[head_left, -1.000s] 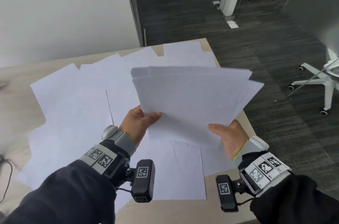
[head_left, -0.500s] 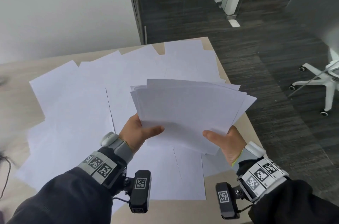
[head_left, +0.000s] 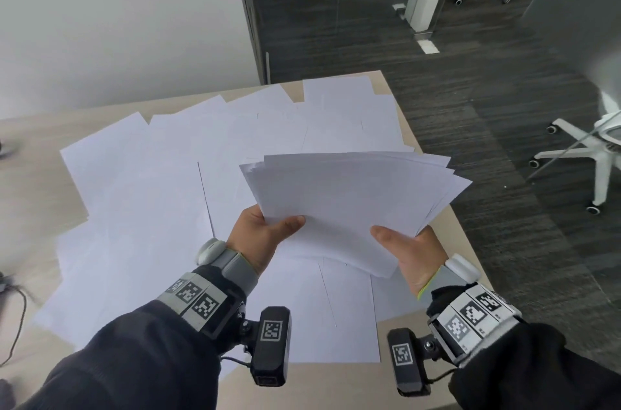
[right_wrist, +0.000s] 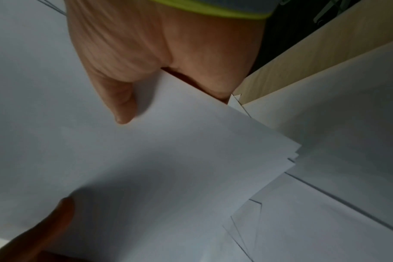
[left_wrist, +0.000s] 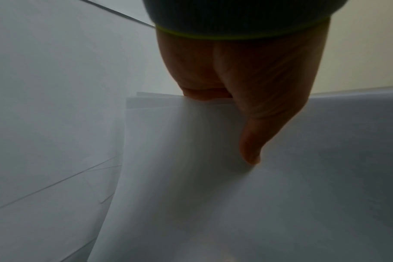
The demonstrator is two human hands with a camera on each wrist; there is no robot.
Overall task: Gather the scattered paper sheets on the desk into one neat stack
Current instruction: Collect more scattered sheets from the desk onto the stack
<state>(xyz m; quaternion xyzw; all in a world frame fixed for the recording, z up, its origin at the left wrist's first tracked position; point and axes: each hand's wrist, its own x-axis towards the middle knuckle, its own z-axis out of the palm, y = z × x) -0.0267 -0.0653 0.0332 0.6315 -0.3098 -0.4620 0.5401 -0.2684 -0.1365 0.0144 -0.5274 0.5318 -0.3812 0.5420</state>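
A: Paper sheets [head_left: 141, 208] lie scattered and overlapping across the tabletop [head_left: 33, 181], from the near edge to the far right corner. A fanned bundle of sheets [head_left: 349, 194] is held up above them, near the right edge of the tabletop.

B: Hands?

A: Both grasping the bundle. Left hand [head_left: 260, 234] pinches its near left corner, thumb lying flat on top and pointing right, fingers hidden underneath. Right hand [head_left: 408, 251] pinches the near right corner, thumb on top pointing left, fingers under the paper.

B: Wrist views agree?

A: Yes. In the left wrist view the left hand [left_wrist: 242, 74] has its thumb pressed onto the top sheet of the bundle [left_wrist: 213, 195]; staggered sheet edges show beside the hand. In the right wrist view the right hand [right_wrist: 150, 53] has its thumb down on the bundle [right_wrist: 180, 159], and the left thumb shows at the lower left corner of the picture.

B: Arm pose?

A: Both forearms reach forward in dark sleeves and angle a little inward, palms turned toward each other. Each wrist wears a marker band and a small camera.

B: Bundle neat?

A: No. The far edges fan out to the right and the corners are offset. It tilts up away from the person.

B: Anything else?

A: A white office chair [head_left: 601, 154] stands on the dark floor at right, well apart from the tabletop. A white wall is at far left.
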